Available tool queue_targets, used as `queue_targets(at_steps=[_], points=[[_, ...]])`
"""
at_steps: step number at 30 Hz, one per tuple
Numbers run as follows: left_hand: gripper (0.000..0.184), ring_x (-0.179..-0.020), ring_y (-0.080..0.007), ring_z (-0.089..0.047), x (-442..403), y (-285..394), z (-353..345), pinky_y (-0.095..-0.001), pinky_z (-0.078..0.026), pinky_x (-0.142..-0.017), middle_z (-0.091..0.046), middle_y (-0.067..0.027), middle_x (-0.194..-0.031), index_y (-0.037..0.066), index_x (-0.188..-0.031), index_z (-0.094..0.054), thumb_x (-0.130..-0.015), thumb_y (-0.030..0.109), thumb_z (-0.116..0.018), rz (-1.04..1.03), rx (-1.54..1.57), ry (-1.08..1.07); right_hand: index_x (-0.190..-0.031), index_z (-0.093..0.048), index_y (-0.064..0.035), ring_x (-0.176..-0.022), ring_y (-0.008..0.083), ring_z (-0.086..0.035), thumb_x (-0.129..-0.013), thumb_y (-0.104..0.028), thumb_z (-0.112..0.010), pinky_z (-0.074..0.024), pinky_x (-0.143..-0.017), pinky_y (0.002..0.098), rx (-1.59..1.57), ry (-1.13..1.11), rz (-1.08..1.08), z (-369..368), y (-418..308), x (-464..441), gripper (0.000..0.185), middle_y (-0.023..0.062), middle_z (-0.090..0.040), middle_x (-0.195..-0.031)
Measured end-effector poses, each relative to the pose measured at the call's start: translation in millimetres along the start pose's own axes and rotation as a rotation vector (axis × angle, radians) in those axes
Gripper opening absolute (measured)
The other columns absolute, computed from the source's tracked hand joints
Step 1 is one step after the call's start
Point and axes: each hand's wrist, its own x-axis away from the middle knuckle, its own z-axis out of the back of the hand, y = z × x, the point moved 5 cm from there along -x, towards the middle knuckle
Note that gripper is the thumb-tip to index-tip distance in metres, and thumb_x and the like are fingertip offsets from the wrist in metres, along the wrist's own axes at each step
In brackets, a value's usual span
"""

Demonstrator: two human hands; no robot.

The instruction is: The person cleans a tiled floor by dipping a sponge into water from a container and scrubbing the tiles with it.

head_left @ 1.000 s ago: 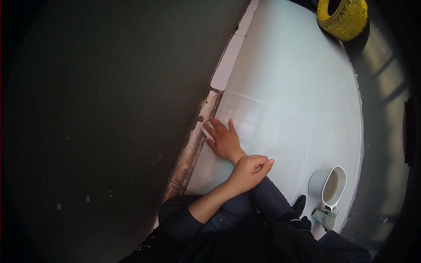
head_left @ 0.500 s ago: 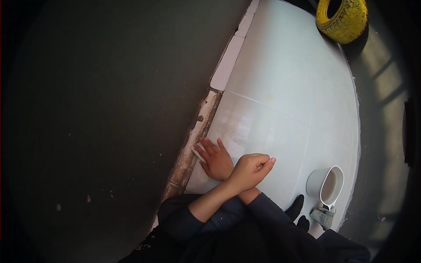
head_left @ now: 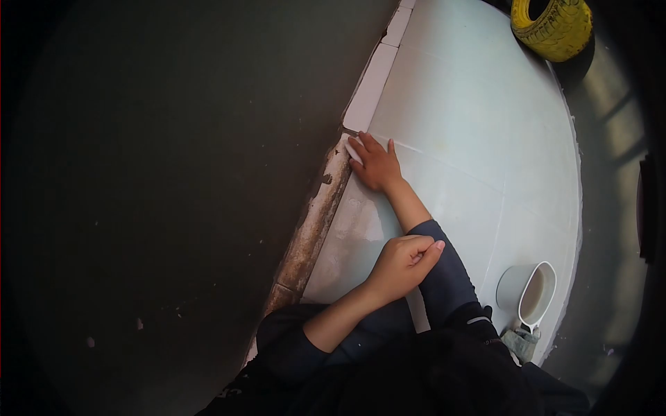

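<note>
Glossy Tile Meets Rough Edging

The white tiles (head_left: 485, 104) look ceramic, smooth and glossy, with a wet shine on 1 patch (head_left: 361, 218). The worn edging strip (head_left: 316, 215) is rough, chipped and stained. The handled cup (head_left: 512, 288) appears to be smooth plastic; the grey rag (head_left: 520, 342), crumpled cloth. The 2 sleeves (head_left: 447, 270) are dark, matt fabric, the yellow tyre (head_left: 563, 31) ridged rubber. The white piece (head_left: 354, 152) under the right hand (head_left: 378, 167) shows too little to tell its material.
</note>
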Motion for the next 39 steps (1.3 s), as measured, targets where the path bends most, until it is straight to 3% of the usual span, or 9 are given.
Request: queue_targets(at_steps=[5,9,17,20,24,26,31,34,39], points=[[0.036,-0.048,-0.0108,-0.044,1,8,1,-0.0281,-0.033,-0.047,-0.047,-0.0063,-0.053,-0.001,-0.06,-0.048,-0.09,0.018,-0.053,-0.011,0.025,-0.008,-0.142,-0.027,-0.0212,-0.138,0.0215,-0.018,-0.09,-0.038,-0.038,-0.0085,-0.11,0.0532,0.036,0.025,0.015,-7,-4,7,0.055,0.0077,-0.021,-0.149],[0.036,-0.047,-0.011,-0.044,2,11,-4,-0.0282,-0.033,-0.047,-0.047,-0.0064,-0.052,-0.002,-0.06,-0.046,-0.09,0.017,-0.053,-0.032,0.04,-0.034,-0.138,-0.032,-0.0143,-0.135,0.0272,-0.024,-0.088,-0.03,-0.046,-0.0155,-0.107,0.0563,-0.004,0.103,0.221,-23,-45,66,0.054,0.0126,-0.028,-0.144],[0.036,-0.045,-0.0193,-0.031,8,11,-7,-0.0336,-0.029,-0.045,-0.037,-0.013,-0.052,-0.003,-0.061,-0.042,-0.088,0.017,-0.055,-0.026,0.024,0.005,-0.136,-0.037,-0.0157,-0.135,0.0234,-0.026,-0.084,-0.028,-0.053,-0.0149,-0.107,0.0571,-0.158,0.001,0.394,-50,-133,186,0.056,0.0102,-0.028,-0.145],[0.036,-0.045,-0.0191,-0.032,11,10,-6,-0.0336,-0.029,-0.045,-0.036,-0.0127,-0.051,-0.003,-0.061,-0.042,-0.088,0.017,-0.055,-0.009,0.042,0.003,-0.136,-0.037,-0.0175,-0.135,0.0213,-0.027,-0.084,-0.03,-0.053,-0.0145,-0.105,0.0596,-0.141,-0.003,0.379,-43,-126,178,0.056,0.0088,-0.029,-0.145],[0.036,-0.045,-0.0181,-0.032,12,7,-3,-0.0332,-0.029,-0.045,-0.036,-0.0122,-0.051,-0.003,-0.061,-0.043,-0.088,0.017,-0.055,-0.049,0.031,0.041,-0.139,-0.033,-0.0197,-0.134,0.0216,-0.027,-0.088,-0.033,-0.048,-0.012,-0.104,0.0623,-0.055,0.153,0.145,-32,-85,127,0.054,0.0091,-0.028,-0.145],[0.036,-0.046,-0.0109,-0.04,10,5,-4,-0.0282,-0.032,-0.046,-0.045,-0.0061,-0.051,-0.002,-0.06,-0.047,-0.09,0.017,-0.054,-0.027,0.016,-0.017,-0.14,-0.031,-0.019,-0.134,0.022,-0.027,-0.09,-0.034,-0.044,-0.0091,-0.104,0.0627,0.013,0.228,0.047,-26,-59,90,0.054,0.0098,-0.028,-0.145],[0.036,-0.047,-0.0099,-0.041,9,6,0,-0.0277,-0.032,-0.046,-0.046,-0.0053,-0.051,-0.002,-0.06,-0.048,-0.09,0.017,-0.054,0.0,0.022,-0.03,-0.143,-0.022,-0.02,-0.138,0.0233,-0.016,-0.093,-0.041,-0.033,-0.0056,-0.108,0.0577,0.074,0.146,-0.217,-8,0,17,0.055,0.0092,-0.016,-0.15],[0.036,-0.048,-0.0091,-0.041,7,7,2,-0.0276,-0.032,-0.046,-0.046,-0.0053,-0.051,-0.002,-0.06,-0.048,-0.09,0.018,-0.054,-0.045,-0.007,-0.018,-0.144,-0.02,-0.0215,-0.14,0.0203,-0.009,-0.094,-0.042,-0.029,-0.0023,-0.109,0.0557,0.068,0.055,-0.232,-7,6,9,0.055,0.0067,-0.012,-0.151],[0.036,-0.049,-0.0094,-0.04,6,13,-2,-0.028,-0.031,-0.047,-0.045,-0.0062,-0.052,-0.002,-0.06,-0.046,-0.09,0.017,-0.054,0.014,0.044,-0.055,-0.143,-0.023,-0.0185,-0.139,0.0246,-0.013,-0.092,-0.041,-0.035,-0.0068,-0.108,0.057,0.084,0.111,-0.082,-17,-20,58,0.057,0.0107,-0.014,-0.15]])
